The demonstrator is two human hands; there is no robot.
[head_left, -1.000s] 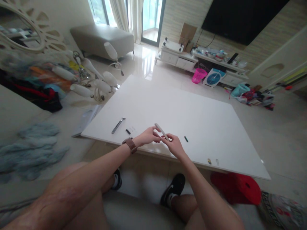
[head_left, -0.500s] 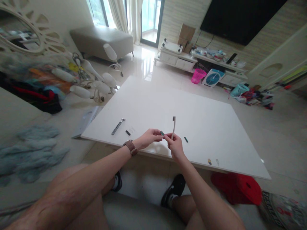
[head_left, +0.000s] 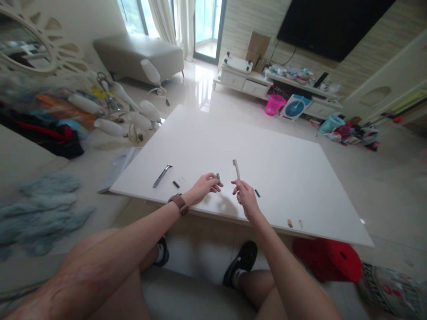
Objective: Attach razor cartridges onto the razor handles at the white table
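Our left hand [head_left: 204,186] pinches a small green piece [head_left: 218,178]. Our right hand [head_left: 246,198] is clamped on a white handle [head_left: 236,169], held upright. Both are over the tabletop's [head_left: 283,169] near edge, close but apart. A second green piece [head_left: 257,193] lies beside the right hand.

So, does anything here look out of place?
Yes: a chandelier with long white shades lies on the floor beside the white table, odd for a ceiling light. The left hand holds a small green piece, the right hand a pale slim handle.
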